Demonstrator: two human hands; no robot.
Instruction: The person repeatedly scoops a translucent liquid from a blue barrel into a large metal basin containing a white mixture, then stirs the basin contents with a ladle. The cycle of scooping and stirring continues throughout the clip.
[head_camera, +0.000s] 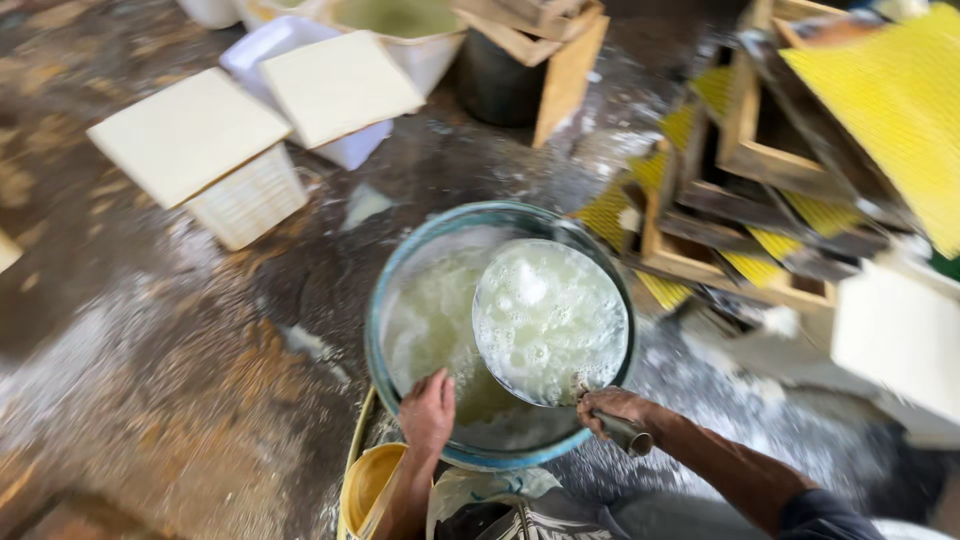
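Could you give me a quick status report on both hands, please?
Right hand grips metal handle of round scoop pan, full of foamy whitish liquid. Left hand rests on blue-rimmed basin. Yellow bucket beside left arm.

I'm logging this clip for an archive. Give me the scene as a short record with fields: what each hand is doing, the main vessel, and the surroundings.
left hand: left hand rests on near rim of the basin
right hand: right hand grips metal handle of the scoop pan
main vessel: round blue-rimmed basin holding pale frothy liquid
tool: scoop pan full of foam, over the basin
surroundings: wet floor; white blocks on crates; wooden frames with yellow mesh
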